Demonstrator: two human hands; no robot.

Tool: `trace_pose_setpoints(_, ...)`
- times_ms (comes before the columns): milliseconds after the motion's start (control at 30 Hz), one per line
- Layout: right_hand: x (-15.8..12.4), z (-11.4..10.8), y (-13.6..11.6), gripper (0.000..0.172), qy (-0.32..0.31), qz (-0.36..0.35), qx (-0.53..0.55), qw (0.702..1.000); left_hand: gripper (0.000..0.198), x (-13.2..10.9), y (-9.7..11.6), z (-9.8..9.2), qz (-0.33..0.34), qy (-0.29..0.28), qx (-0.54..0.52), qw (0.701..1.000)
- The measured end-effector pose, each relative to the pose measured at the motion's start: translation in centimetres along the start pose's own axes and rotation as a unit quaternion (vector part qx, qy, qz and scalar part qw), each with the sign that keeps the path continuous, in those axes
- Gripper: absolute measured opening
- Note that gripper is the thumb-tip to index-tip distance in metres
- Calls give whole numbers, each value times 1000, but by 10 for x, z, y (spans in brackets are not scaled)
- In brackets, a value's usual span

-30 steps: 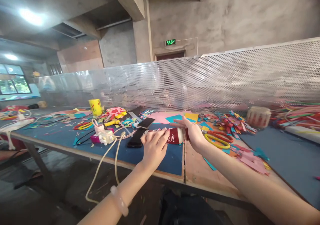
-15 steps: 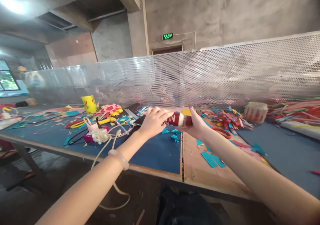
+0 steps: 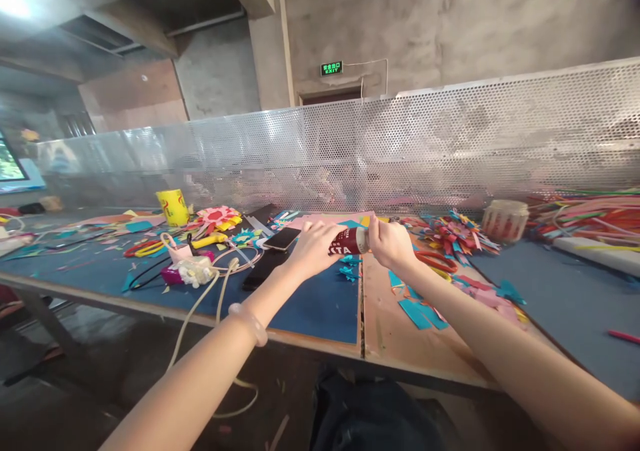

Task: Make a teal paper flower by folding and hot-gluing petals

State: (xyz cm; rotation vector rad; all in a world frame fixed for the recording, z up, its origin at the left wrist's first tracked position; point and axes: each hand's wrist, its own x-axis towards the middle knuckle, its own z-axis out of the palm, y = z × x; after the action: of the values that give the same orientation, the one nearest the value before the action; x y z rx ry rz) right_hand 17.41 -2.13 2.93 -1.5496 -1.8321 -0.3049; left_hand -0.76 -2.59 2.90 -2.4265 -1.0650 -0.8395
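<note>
Dark red, the bottle (image 3: 350,241) lies roughly level above the desk (image 3: 315,314), spanned by our left grip (image 3: 316,247) and right grip (image 3: 393,243). We do best to hold its body steady, firm without crushing, and let any turning come from the right wrist (image 3: 411,269). Our left grip wraps the body, knuckles up; our right grip is curled closed around the neck end, hiding the tip; both forearms (image 3: 465,317) reach forward and converge.

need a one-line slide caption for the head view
Left hand and right hand grip a dark red, white-lettered cylindrical bottle sideways above a blue and tan tabletop strewn with coloured paper scraps.
</note>
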Motion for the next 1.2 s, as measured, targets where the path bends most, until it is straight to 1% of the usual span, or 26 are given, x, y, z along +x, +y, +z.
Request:
trace_pose_setpoints(100, -1, 12, 4, 61, -38, 10, 62, 997, 44, 5, -9, 7, -4, -6, 43, 999)
trace_pose_setpoints(167, -3, 19, 8, 58, -40, 17, 110, 993, 42, 13, -22, 8, -28, 4, 74, 997)
trace_pose_setpoints(233, -4, 25, 10, 65, -30, 27, 138, 990, 43, 23, -38, 7, -86, 39, 120, 988)
trace_pose_setpoints(300, -6, 27, 11, 69, -32, 38, 152, 987, 38, 32, -52, 7, -158, 50, 151, 975)
trace_pose_setpoints(333, -6, 27, 11, 70, -38, 42, 159, 986, 37, 35, -59, 8, -185, 43, 149, 970)
trace_pose_setpoints(400, -8, 27, 10, 69, -53, 47, 176, 982, 37, 39, -68, 11, -231, 3, 107, 967)
trace_pose_setpoints(433, -8, 28, 10, 69, -60, 49, 186, 979, 37, 40, -70, 15, -243, -11, 92, 966)
trace_pose_setpoints(500, -9, 30, 11, 68, -73, 63, 211, 973, 39, 40, -72, 24, -262, -20, 70, 962)
trace_pose_setpoints(567, -9, 33, 13, 67, -84, 78, 234, 966, 47, 39, -72, 37, -286, -18, 44, 957)
trace_pose_setpoints(633, -8, 35, 15, 67, -91, 85, 247, 961, 61, 39, -70, 49, -309, -23, 5, 951)
trace_pose_setpoints(667, -8, 35, 16, 66, -92, 82, 248, 961, 66, 38, -69, 55, -312, -28, -21, 949)
trace_pose_setpoints(733, -8, 35, 17, 60, -91, 68, 241, 964, 68, 37, -67, 63, -307, -33, -69, 949)
trace_pose_setpoints(767, -8, 34, 18, 55, -93, 57, 235, 966, 64, 35, -66, 65, -302, -34, -91, 948)
trace_pose_setpoints(833, -8, 33, 18, 40, -103, 26, 218, 970, 49, 31, -62, 66, -289, -43, -130, 947)
trace_pose_setpoints(900, -9, 33, 18, 27, -120, -17, 201, 972, 34, 23, -59, 63, -277, -70, -166, 944)
trace_pose_setpoints(933, -10, 34, 18, 24, -127, -38, 193, 972, 34, 19, -57, 60, -270, -88, -182, 941)
trace_pose_setpoints(1000, -11, 38, 18, 21, -136, -71, 178, 972, 43, 9, -55, 54, -258, -120, -208, 936)
trace_pose_setpoints(1067, -12, 43, 18, 22, -135, -91, 163, 973, 47, 0, -55, 47, -251, -139, -218, 933)
trace_pose_setpoints(1200, -14, 50, 20, 21, -109, -109, 143, 978, 43, -11, -58, 41, -234, -149, -272, 922)
